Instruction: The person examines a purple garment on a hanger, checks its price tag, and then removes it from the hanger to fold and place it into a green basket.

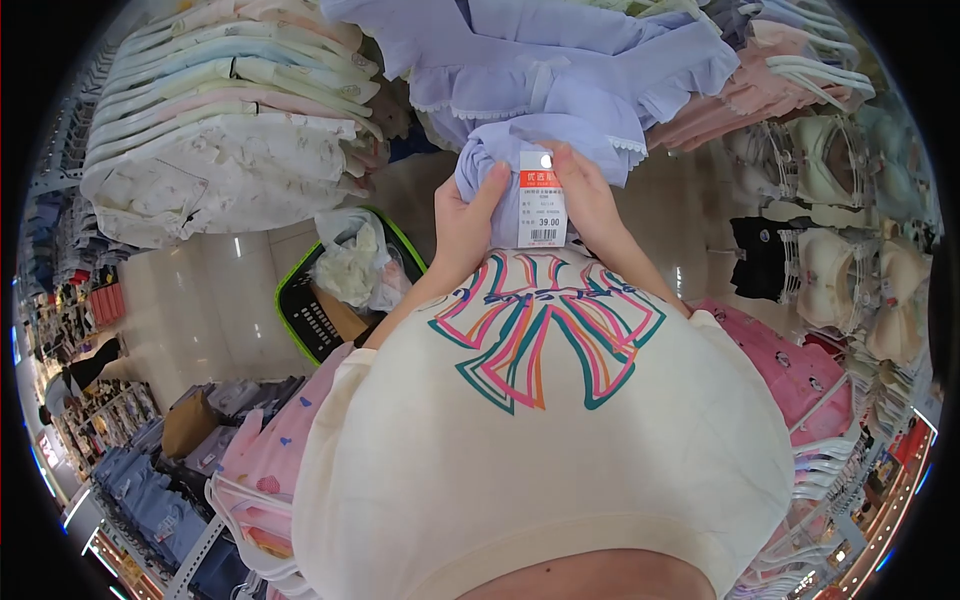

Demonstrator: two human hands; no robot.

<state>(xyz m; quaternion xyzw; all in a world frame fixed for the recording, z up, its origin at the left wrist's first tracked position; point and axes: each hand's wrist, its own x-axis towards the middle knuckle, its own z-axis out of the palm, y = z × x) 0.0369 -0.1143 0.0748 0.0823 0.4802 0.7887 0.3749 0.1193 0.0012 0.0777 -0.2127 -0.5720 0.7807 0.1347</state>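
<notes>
A lavender ruffled garment (545, 88) with lace-like edging and a small bow hangs in front of me, its lower part bunched up towards my body. My left hand (468, 212) is closed on the left side of the bunched cloth, thumb on top. On the other side, my right hand (592, 200) grips the same cloth, its thumb by the top of a price tag (541, 205). The tag is white and red, reads 39.00, has a barcode and lies face up between my hands. Fingers under the cloth are hidden.
A black basket with a green rim (290, 325) stands on the floor at left, holding a plastic-wrapped item (352, 262). Pale printed clothes (225, 175) hang at upper left, pink clothes (715, 95) at upper right, bras (828, 280) at right. Folded blue clothes (160, 510) lie at lower left.
</notes>
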